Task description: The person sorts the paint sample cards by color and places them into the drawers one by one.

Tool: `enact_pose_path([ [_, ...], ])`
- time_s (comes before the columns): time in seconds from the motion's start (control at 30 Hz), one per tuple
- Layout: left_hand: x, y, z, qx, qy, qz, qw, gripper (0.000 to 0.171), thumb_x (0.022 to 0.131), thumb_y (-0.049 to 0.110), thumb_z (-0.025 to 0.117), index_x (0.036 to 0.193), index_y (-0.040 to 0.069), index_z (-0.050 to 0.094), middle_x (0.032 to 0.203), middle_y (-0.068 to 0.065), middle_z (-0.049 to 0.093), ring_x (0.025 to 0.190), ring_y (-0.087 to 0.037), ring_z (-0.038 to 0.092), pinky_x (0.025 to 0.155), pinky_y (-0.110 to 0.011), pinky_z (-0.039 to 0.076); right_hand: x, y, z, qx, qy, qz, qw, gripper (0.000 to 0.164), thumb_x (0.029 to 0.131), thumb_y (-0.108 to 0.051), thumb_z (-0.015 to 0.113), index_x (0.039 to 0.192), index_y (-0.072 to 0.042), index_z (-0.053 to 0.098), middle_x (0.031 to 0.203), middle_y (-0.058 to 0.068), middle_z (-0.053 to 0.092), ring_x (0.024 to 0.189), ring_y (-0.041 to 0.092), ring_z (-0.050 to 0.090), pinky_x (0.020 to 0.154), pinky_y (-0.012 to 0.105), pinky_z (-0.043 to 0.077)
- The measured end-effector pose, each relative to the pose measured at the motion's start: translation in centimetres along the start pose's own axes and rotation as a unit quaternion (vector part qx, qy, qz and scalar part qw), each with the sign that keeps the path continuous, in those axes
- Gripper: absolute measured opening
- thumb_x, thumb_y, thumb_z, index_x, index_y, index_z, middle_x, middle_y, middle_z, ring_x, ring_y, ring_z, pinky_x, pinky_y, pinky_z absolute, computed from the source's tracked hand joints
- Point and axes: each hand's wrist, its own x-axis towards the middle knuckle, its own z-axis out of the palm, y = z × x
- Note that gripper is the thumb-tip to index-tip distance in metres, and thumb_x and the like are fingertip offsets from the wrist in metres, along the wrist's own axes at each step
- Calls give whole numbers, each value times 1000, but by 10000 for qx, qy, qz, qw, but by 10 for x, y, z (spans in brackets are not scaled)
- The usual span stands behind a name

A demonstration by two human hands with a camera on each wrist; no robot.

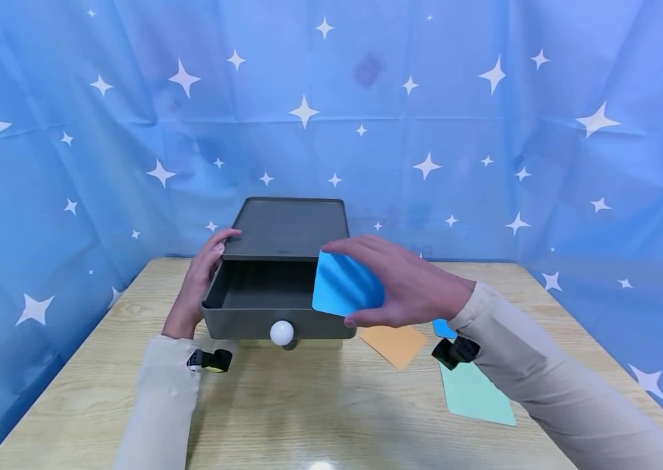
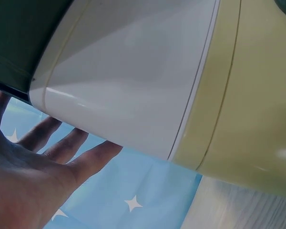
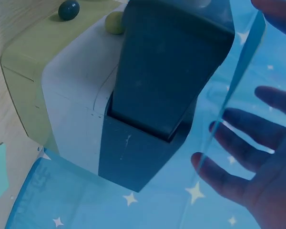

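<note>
A small three-tier drawer cabinet (image 1: 290, 225) stands on the table, dark grey on top, white in the middle and yellow-green below. Its dark top drawer (image 1: 237, 323), with a white knob (image 1: 281, 333), is pulled out; its visible inside looks bare. Against the cabinet's left side rests my left hand (image 1: 193, 287), its fingers (image 2: 93, 160) extended along the wall in the left wrist view. My right hand (image 1: 408, 281) holds a blue card (image 1: 343, 287) by its edges, between thumb and fingers, above the drawer's right side. The right wrist view shows this card nearly edge-on.
On the table right of the cabinet lie an orange card (image 1: 399, 346), a light green card (image 1: 475, 395) and another blue piece (image 1: 443, 328), partly hidden by my right wrist. A blue curtain (image 1: 331, 98) with white stars hangs behind the table.
</note>
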Motion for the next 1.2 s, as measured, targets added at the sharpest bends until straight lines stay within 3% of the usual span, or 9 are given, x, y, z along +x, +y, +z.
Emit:
enact_pose_path([
  [0.23, -2, 0, -3, -28, -16, 17, 10000, 49, 109, 39, 29, 150, 17, 42, 153, -1, 38, 131, -12, 40, 99, -24, 41, 20, -4, 0, -11, -285, 33, 9996, 90, 75, -42, 86, 151, -22, 42, 141, 4, 54, 125, 24, 52, 90, 44, 55],
  [0.53, -2, -1, -1, -84, 13, 21, 10000, 49, 109, 38, 28, 151, 16, 42, 151, 0, 39, 129, -13, 41, 99, -24, 41, 39, -11, 3, 192, -614, 12, 9979, 88, 76, -42, 84, 152, -25, 41, 144, 5, 52, 126, 25, 51, 91, 45, 56],
  [1.03, -2, 0, 0, 39, -14, 80, 10000, 50, 109, 38, 27, 151, 15, 41, 153, -3, 37, 131, -13, 37, 104, -32, 35, 47, -13, 10, 433, -903, -66, 9950, 86, 82, -40, 79, 155, -26, 36, 151, 4, 48, 127, 25, 52, 95, 43, 54],
  [1.2, -3, 0, 0, 25, 2, 26, 10000, 49, 109, 38, 27, 151, 16, 41, 153, -2, 37, 130, -13, 38, 101, -27, 38, 47, -13, 9, 511, -872, -333, 9943, 85, 86, -39, 77, 156, -22, 33, 155, 2, 46, 136, 22, 52, 104, 44, 49],
])
